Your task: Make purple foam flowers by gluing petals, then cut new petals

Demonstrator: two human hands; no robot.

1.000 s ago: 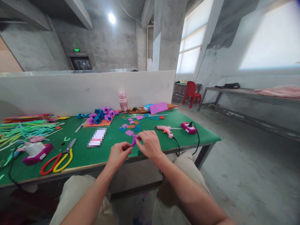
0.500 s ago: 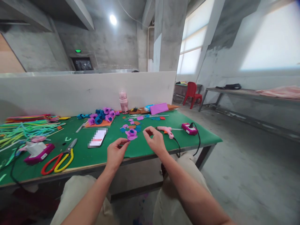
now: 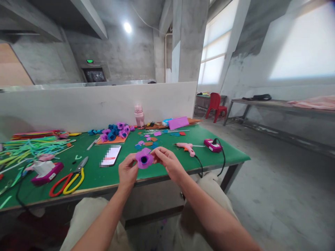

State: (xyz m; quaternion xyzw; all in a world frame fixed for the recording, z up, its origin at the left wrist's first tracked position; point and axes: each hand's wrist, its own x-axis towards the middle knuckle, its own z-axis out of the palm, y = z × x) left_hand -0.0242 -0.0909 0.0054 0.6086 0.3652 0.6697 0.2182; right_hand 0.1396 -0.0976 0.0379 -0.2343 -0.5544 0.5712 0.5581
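We count two hands, one purple flower between them, one glue gun, one phone, one pair of scissors, two magenta boxes, one bottle and one red chair.

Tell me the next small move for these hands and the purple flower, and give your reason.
I'd probably adjust the right edge of the purple paper-like flower gently with the right hand: its fingertips are at that edge, while the left hand steadies the opposite side. The pink pistol-shaped glue gun lies on the green tabletop, in neither hand.
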